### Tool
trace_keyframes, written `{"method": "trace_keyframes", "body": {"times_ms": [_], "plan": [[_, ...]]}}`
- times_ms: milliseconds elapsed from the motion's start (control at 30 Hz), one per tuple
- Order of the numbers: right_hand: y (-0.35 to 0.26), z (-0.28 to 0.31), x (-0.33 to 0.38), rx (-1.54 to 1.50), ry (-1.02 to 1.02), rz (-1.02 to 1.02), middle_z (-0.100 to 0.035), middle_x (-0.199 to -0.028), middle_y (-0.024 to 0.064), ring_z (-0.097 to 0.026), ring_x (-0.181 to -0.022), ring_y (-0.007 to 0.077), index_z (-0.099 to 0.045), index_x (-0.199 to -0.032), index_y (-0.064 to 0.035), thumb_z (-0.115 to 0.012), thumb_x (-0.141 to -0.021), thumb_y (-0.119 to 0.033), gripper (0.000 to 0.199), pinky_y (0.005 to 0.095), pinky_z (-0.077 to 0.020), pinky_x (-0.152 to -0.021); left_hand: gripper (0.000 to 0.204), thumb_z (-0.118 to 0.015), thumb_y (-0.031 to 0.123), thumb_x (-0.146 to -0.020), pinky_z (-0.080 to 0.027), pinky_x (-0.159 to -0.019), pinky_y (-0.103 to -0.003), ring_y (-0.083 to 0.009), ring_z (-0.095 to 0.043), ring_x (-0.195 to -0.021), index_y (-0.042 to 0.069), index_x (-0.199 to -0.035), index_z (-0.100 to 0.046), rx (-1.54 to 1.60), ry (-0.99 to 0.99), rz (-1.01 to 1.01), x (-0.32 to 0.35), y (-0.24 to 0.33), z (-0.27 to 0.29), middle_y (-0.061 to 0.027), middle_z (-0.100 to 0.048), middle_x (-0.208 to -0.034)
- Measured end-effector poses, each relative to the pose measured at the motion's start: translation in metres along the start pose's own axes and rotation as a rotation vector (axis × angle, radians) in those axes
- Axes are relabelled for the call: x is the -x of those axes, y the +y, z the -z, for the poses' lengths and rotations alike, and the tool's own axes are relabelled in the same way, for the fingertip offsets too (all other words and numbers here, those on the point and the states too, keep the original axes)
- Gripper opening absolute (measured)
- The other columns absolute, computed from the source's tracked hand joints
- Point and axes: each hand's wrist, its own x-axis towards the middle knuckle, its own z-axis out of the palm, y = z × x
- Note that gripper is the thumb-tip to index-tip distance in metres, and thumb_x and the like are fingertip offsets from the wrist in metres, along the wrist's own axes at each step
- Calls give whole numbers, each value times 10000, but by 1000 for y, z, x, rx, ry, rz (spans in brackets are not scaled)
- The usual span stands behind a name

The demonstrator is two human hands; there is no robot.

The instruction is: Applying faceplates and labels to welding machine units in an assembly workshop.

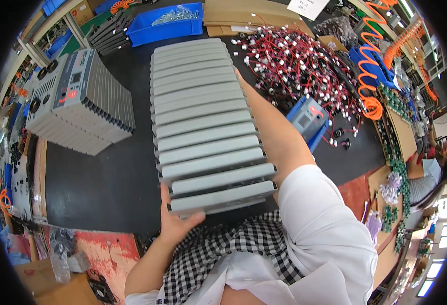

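Observation:
A long row of grey metal casings (205, 114), packed side by side, stretches away from me over the middle of the dark table. The nearest few lean slightly apart. My left hand (176, 223) grips the near left corner, its thumb across the front casing and its fingers along the left side. Along the row's right side reaches my right arm; only the edge of my right hand (239, 76) shows near the far end, and its fingers are hidden behind the casings. Left of the row stands a block of similar casings with printed front panels (73, 84).
A heap of red and black wires with white connectors (304, 66) lies at the right, beside a blue bin (310, 122) holding a grey panel. At the back are a blue tray of small hardware (165, 23) and cardboard (254, 12). Orange coiled hoses (368, 81) hang at the right.

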Motion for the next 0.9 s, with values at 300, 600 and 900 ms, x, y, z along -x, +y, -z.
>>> {"method": "trace_keyframes", "body": {"times_ms": [300,600,900], "plan": [[-34,-5,70,183,184,-13,-254,-1366,149,-245,-1252,298,-276,-1306,-29,-253,-854,-555,695,416,-191,-1004,652,-607,237,-787,-300,-946,-332,-227,-386,-1127,18,-1288,-252,138,208,-174,19,-5,-11,-163,-362,-1233],[16,-45,341,114,182,394,-343,-1290,146,-326,-1200,252,-270,-1287,-19,-347,-860,-511,656,395,-243,-986,388,-503,206,-860,-372,-783,-244,-115,-443,-874,1,-1156,-358,30,270,-298,36,-19,-13,-77,-465,-1000],[103,-71,395,298,146,514,-420,-1112,122,-441,-1038,206,-348,-1192,6,-488,-849,-147,400,314,-366,-879,334,-450,221,-887,-345,-778,-227,-95,-406,-823,-2,-1125,-376,-15,333,-248,38,-28,-19,-34,-449,-906]]}}
